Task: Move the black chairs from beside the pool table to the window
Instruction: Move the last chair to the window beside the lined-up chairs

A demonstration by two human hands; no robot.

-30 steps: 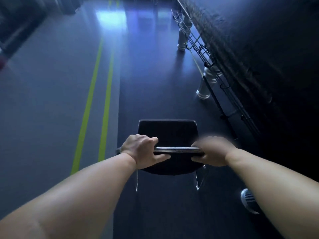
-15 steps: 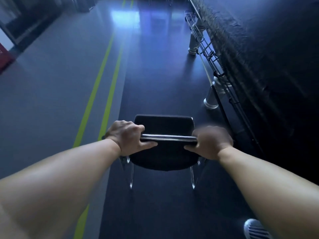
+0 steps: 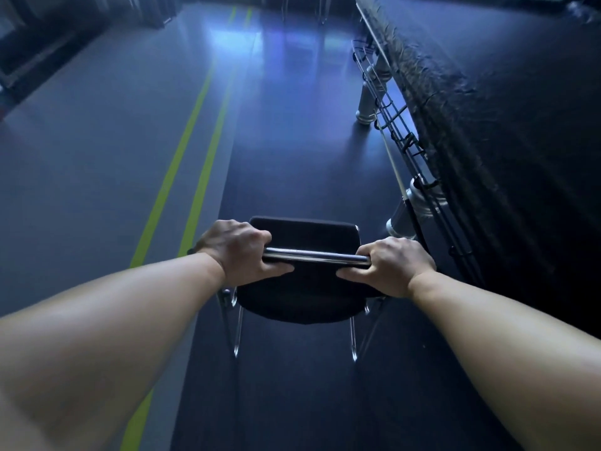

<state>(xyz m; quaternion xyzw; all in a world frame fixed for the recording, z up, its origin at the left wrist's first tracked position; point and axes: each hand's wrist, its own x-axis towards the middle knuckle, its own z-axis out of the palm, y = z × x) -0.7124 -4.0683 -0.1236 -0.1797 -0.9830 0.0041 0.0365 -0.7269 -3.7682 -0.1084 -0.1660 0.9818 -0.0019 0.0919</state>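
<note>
A black chair [image 3: 302,297] with chrome legs hangs in front of me, its seat facing away. My left hand [image 3: 242,252] grips the left end of the chrome top bar of its backrest. My right hand [image 3: 392,265] grips the right end of the same bar. The pool table [image 3: 507,102], draped in a black cover, runs along the right side, close to the chair. No window shows, only a bright reflection on the floor far ahead.
Two yellow-green floor lines [image 3: 192,177] run forward on the left of the chair. Silver table legs [image 3: 367,105] and a wire rack [image 3: 403,138] stick out under the pool table's edge. Dark furniture stands far left.
The chair and both hands have moved forward along the pool table. The second table leg now sits beside the chair's right side. My shoe has dropped out of view.
</note>
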